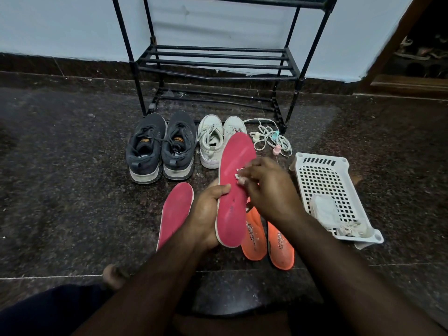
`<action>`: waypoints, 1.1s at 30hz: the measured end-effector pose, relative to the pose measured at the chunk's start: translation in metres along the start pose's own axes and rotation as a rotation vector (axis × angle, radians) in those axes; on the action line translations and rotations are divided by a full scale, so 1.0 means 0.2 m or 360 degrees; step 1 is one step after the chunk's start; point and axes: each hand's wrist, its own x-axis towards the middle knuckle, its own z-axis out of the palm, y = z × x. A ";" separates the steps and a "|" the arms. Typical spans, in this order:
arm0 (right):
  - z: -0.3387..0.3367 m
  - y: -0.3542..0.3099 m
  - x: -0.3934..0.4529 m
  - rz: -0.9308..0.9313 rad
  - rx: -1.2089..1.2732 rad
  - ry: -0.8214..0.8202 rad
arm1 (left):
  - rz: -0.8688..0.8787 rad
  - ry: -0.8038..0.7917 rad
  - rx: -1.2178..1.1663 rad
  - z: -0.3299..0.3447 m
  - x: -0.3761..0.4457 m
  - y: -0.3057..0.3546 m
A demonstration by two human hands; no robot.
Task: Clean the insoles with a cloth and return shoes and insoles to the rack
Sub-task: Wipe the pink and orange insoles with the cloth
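Knee and foot: the person sits low on the dark stone floor; a bare toe shows at the lower left.
Left hand: the left hand grips the held insole by its heel half, thumb curled over the left edge and fingers behind it, lifting it off the floor with the toe end pointing away.
Right hand: the right hand pinches a small white cloth in its fingertips and presses it on the pink face of the held insole, near the middle.
Insoles on the floor: a second pink insole lies just left of the left hand; two orange insoles lie side by side below the right wrist, partly hidden by it.
Basket: a white perforated basket sits to the right, holding more pale cloth pieces at its near end.
Shoes: a dark grey pair and a white pair stand side by side, heels toward the person; the held insole hides part of the right white shoe.
Cord: a tangle of white cord lies right of the white pair.
Rack: the black rack stands against the pale wall, just behind the shoes.
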 end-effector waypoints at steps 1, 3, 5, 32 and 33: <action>0.02 0.00 0.00 -0.0038 -0.0065 -0.0051 | -0.0037 -0.0002 -0.0053 0.00 -0.01 0.00; 0.05 -0.02 -0.02 -0.0131 -0.0156 -0.0136 | -0.0104 -0.0029 -0.0149 0.01 -0.01 0.01; 0.07 -0.05 -0.05 -0.0218 -0.0176 -0.0167 | -0.0081 -0.0029 -0.0191 0.01 0.01 0.01; 0.12 -0.12 -0.09 -0.0057 0.0132 0.0118 | -0.0135 0.0097 0.0312 -0.05 0.10 -0.07; 0.10 -0.10 -0.05 -0.0050 0.0088 0.0162 | -0.0126 0.0122 0.0310 -0.04 0.10 -0.07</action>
